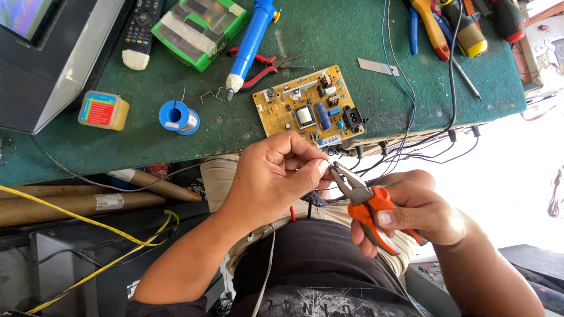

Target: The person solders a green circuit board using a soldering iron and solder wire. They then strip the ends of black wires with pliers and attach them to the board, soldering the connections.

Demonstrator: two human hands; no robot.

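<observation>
**Pliers at a small part, circuit board waiting on the bench**

The right hand [411,214] was closed around the orange handles of a pair of pliers [361,196], whose metal nose pointed at the fingertips of the left hand [276,173]. The left hand was pinched shut, thumb against forefinger, on something too small to make out; it sat right at the tip of the pliers. Whether the nose was actually gripping that part could not be told. Both hands were held over the person's lap, just off the near edge of the green bench [352,35].

The yellow circuit board [308,108] lay flat by that near edge, just beyond the hands, and neither hand touched it. Judged from this, the work was at a middle stage: a small piece was being shaped or trimmed off the board, and anything to be done on the board itself seemed to remain.

A blue solder sucker [251,44] lay behind the board, red-handled pliers [267,64] beside it, and a spool of solder [179,117] and a small yellow tin [104,110] further to the left.
</observation>
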